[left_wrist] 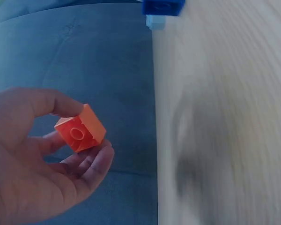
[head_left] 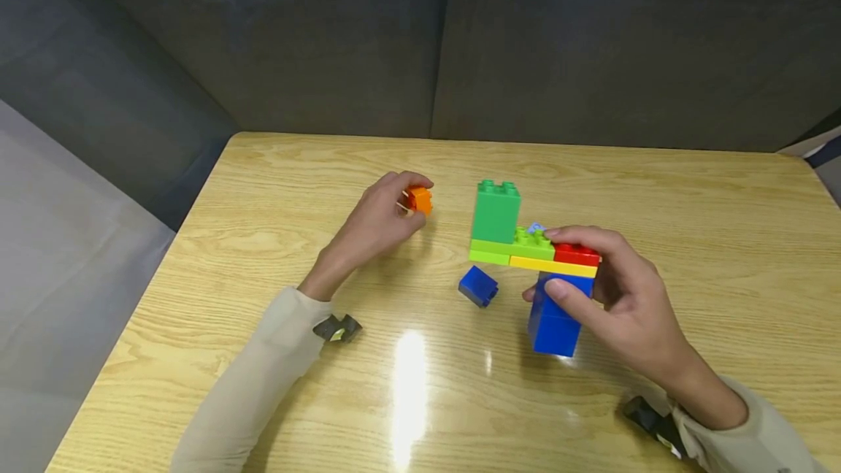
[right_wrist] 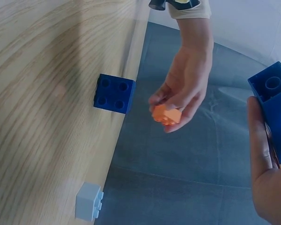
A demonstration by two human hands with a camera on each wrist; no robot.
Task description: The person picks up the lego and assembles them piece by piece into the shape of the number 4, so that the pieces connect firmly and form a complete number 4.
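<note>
An orange toy brick (head_left: 420, 200) is pinched between the thumb and fingers of my left hand (head_left: 381, 216); its hollow underside shows in the left wrist view. My right hand (head_left: 631, 305) grips a built-up block structure, its thumb across the blue bricks (head_left: 553, 331) at the bottom. Above those run a yellow plate (head_left: 558, 266), a red brick (head_left: 576, 253) and lime green pieces (head_left: 499, 252). A tall green brick (head_left: 496, 214) stands at the left end of the structure. Between the hands, a loose blue brick (head_left: 477, 286) lies on its side on the table.
A pale blue brick (right_wrist: 88, 202) lies on the wooden table (head_left: 296, 188), mostly hidden behind the structure in the head view. Dark grey cloth (head_left: 328, 42) hangs beyond the far edge. A light glare crosses the table's front part.
</note>
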